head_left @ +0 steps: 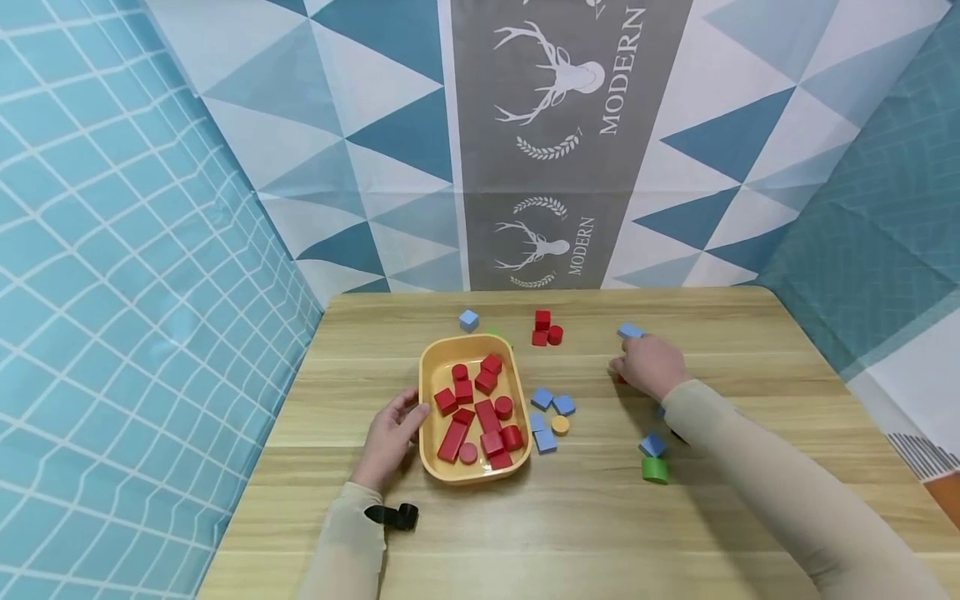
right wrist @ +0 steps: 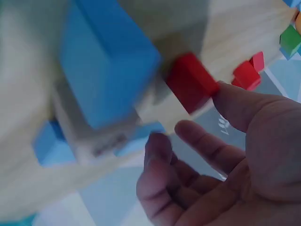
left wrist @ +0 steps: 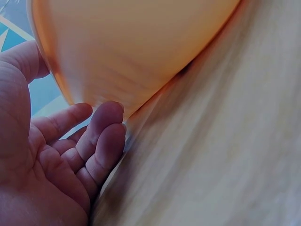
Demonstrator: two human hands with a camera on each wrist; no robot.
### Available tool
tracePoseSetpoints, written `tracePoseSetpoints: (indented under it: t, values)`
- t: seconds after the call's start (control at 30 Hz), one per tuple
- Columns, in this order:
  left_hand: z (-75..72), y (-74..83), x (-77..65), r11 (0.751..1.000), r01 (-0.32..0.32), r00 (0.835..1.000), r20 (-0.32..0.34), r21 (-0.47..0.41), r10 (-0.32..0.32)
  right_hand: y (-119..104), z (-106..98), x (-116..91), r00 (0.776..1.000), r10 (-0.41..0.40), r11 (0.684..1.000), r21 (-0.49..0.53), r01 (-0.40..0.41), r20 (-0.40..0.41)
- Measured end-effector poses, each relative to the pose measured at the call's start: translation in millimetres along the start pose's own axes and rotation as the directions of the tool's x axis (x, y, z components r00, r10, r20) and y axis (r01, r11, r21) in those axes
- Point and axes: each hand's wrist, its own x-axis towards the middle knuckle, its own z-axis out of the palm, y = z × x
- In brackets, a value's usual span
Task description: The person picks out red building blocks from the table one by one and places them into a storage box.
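Tray: yellow, rounded oblong, upright, left of centre | red blocks: cubes, cylinders, bars, jumbled inside it | lone red block: flat-faced, well right of tray

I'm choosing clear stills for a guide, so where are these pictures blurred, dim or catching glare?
Head view: mostly sharp and bright, with a pale sheen on the table and a soft shadow below the right sleeve; left wrist view: dim, the wood grain smeared beyond the left hand; right wrist view: dim, bluish, the large blue block blurred, the red block clearer.
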Motion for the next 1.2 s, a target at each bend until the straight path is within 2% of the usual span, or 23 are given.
tracePoseSetpoints:
  t: [0.13,0.3,0.4,0.47,0.53,0.6,0.67,0.77,0.87,0.97,1.07,1.13,1.2]
  values:
    - [0.6,12.5,-5.5,1.0,-0.005,1.0,0.011,0.005,0.005,0,4,-6,0.997,-0.029,0.994,0.107,0.02,0.074]
    - [5.3,32.3,-14.8,0.999,-0.007,1.0,0.021,0.042,0.006,-14,5,-5,0.99,-0.072,0.975,0.218,0.045,0.119]
    - [6.2,35.3,-16.2,0.999,-0.005,1.0,0.022,0.052,0.004,-35,-3,-4,0.992,-0.114,0.963,0.25,0.096,0.056]
    - [5.5,33.8,-15.4,0.999,-0.005,1.0,0.021,0.048,0.004,-55,-13,-6,0.983,-0.179,0.946,0.269,0.183,-0.039]
    - [4.0,28.7,-12.7,0.999,-0.008,1.0,0.02,0.042,0.008,-79,-25,-9,0.956,-0.254,0.921,0.266,0.285,-0.148]
    - [1.9,20.1,-8.7,0.999,-0.013,1.0,0.017,0.029,0.012,-105,-33,-13,0.909,-0.336,0.885,0.247,0.394,-0.245]
    - [0.5,11.4,-4.8,1.0,-0.015,1.0,0.015,0.021,0.015,-128,-36,-17,0.863,-0.404,0.843,0.243,0.48,-0.304]
    - [-0.7,0.3,-0.7,1.0,-0.018,1.0,0.003,0.017,0.018,-158,-29,-22,0.824,-0.483,0.781,0.278,0.559,-0.296]
    - [-0.2,-3.7,0.0,1.0,-0.024,1.0,-0.009,0.019,0.024,-178,-16,-22,0.807,-0.539,0.746,0.31,0.59,-0.239]
    - [0.3,-5.2,-0.2,0.999,-0.033,0.999,-0.013,0.015,0.033,-189,-1,-20,0.823,-0.542,0.771,0.289,0.568,-0.172]
    - [0.4,-5.1,-0.2,0.999,-0.031,0.999,-0.014,0.017,0.032,-192,11,-16,0.847,-0.516,0.815,0.233,0.531,-0.127]
    - [-0.1,-4.2,0.0,0.999,-0.031,0.999,-0.012,0.022,0.032,-192,18,-14,0.847,-0.516,0.829,0.174,0.531,-0.123]
    - [-0.2,2.7,-1.8,0.999,-0.026,1.0,-0.003,0.026,0.026,-192,22,-13,0.835,-0.536,0.827,0.12,0.549,-0.124]
